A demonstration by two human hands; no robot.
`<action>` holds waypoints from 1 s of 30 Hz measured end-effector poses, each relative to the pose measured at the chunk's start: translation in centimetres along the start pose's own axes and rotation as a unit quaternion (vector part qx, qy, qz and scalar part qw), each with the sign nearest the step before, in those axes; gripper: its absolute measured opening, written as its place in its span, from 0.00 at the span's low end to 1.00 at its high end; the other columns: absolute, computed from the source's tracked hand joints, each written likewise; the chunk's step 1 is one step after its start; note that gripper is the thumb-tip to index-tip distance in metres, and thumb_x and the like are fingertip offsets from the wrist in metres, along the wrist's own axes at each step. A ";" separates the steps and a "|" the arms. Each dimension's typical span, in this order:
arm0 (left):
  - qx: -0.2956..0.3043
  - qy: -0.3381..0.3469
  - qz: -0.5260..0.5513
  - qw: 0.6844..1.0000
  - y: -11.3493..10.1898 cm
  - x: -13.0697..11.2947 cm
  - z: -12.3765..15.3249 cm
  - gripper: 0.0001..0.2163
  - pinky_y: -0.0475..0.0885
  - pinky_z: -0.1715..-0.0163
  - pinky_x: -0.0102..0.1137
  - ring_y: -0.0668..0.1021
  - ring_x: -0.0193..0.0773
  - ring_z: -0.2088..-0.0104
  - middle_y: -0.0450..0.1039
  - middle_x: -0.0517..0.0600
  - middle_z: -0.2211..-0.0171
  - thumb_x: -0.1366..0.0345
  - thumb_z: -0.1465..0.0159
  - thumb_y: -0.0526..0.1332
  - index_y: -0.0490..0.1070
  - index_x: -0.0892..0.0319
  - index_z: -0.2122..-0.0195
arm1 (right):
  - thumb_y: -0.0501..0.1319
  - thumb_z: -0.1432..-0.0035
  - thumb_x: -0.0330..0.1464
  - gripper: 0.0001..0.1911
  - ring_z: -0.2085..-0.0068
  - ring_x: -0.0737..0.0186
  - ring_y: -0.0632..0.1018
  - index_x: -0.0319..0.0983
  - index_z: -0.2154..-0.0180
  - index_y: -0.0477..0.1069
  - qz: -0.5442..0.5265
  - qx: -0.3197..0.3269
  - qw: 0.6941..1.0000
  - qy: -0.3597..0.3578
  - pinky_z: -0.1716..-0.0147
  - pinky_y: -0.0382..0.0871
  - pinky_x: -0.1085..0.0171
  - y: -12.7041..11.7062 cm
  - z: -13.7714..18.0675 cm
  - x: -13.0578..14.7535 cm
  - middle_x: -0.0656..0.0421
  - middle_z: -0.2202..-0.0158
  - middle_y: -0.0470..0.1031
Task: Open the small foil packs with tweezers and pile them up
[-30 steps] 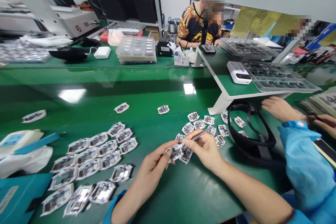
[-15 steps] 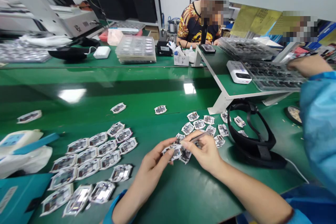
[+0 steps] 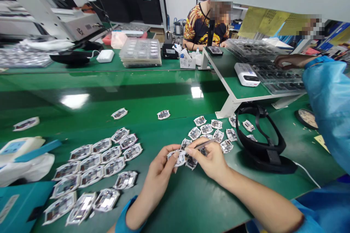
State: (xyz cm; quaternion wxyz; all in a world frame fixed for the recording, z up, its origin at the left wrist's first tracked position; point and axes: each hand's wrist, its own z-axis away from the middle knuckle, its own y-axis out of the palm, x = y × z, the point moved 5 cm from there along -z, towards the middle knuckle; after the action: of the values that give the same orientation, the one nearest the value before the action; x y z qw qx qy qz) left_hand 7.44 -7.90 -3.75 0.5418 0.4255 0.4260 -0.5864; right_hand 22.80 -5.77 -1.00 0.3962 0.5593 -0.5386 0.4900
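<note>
My left hand (image 3: pixel 158 171) pinches a white-framed watch-like housing (image 3: pixel 177 159) with electronics inside, held just above the green bench. Slim grey metal tweezers (image 3: pixel 205 143) lie in the grip of my right hand (image 3: pixel 212 158), whose fingertips meet the right end of that housing; the tweezers' tips are hard to make out. Close behind and beneath my hands are more housings of the same kind, one of them (image 3: pixel 191 162) partly covered by my right fingers. A group of similar housings (image 3: pixel 206 129) lies beyond.
Rows of housings (image 3: pixel 90 161) cover the left side near a teal case (image 3: pixel 24 204). At right are a black headset with a strap (image 3: pixel 273 158) and a raised shelf (image 3: pixel 235 96) with clear trays (image 3: pixel 279 78). A co-worker's blue sleeve (image 3: pixel 325 91) reaches over them; another person sits opposite.
My hands keep their hold and have hardly moved. The co-worker's arm at right has shifted left, the hand now over the tray, uncovering a yellow slip on the bench.
</note>
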 end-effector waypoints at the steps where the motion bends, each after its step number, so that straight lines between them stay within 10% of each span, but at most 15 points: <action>1: 0.006 -0.011 0.014 1.000 0.1 -0.1 0.0 0.17 0.60 0.76 0.28 0.66 0.34 0.77 0.64 0.42 0.79 0.54 0.40 0.60 0.70 0.61 0.56 | 0.65 0.45 0.33 0.04 0.68 0.59 0.80 0.39 0.69 0.75 0.005 0.005 1.000 -0.001 0.66 0.73 0.62 0.0 0.0 0.1 0.56 0.70 0.80; 30: 0.038 -0.027 0.034 0.998 0.1 -1.2 0.8 0.15 0.64 0.70 0.31 0.70 0.38 0.72 0.72 0.48 0.75 0.60 0.39 0.58 0.75 0.61 0.55 | 0.65 0.46 0.37 0.08 0.70 0.62 0.76 0.39 0.70 0.74 -0.040 0.004 0.998 0.052 0.68 0.70 0.64 -0.1 -0.6 -0.9 0.59 0.73 0.77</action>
State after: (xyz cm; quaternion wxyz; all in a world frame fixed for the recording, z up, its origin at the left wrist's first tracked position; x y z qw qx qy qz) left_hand 7.53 -8.35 -2.42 0.5563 0.4443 0.3738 -0.5945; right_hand 22.92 -4.96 -1.75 0.4407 0.5558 -0.4921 0.5046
